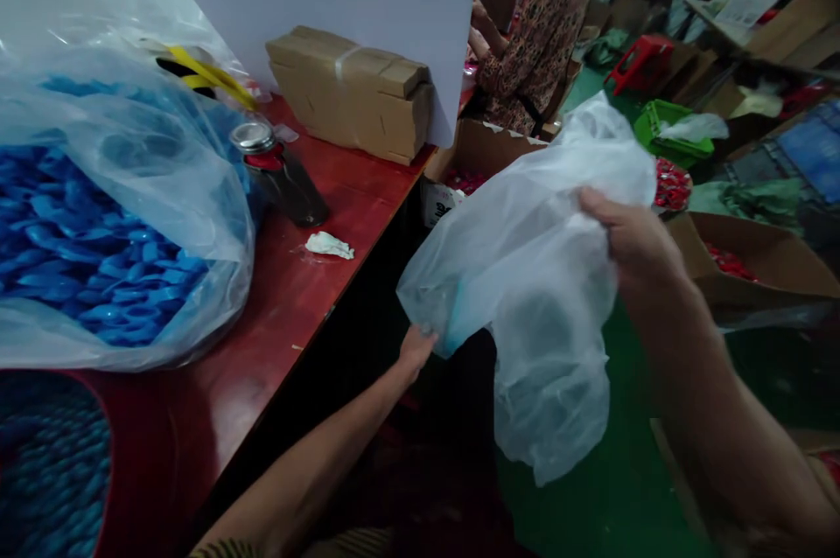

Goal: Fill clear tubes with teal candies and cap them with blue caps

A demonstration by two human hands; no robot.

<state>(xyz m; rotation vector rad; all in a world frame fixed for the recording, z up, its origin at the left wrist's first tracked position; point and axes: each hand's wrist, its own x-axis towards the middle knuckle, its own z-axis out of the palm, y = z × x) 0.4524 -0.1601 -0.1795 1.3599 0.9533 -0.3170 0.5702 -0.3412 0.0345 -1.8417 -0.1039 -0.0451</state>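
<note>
A large, crumpled, translucent plastic bag hangs between my two hands, off the table's edge and above the green floor. My left hand is closed on its lower left corner, where a pale blue patch shows through the film. Higher up on the other side, my right hand grips the bag with the thumb lying over the plastic; its other fingers are hidden behind the bag. The lower part of the bag hangs loose. Whether anything lies inside it I cannot tell.
On the red table stand an open bag of blue plastic pieces, a dark bottle, crumpled white tissue and strapped flat cardboard. A red-rimmed tub sits nearest. Beyond a white partition, a person works. Cartons stand right.
</note>
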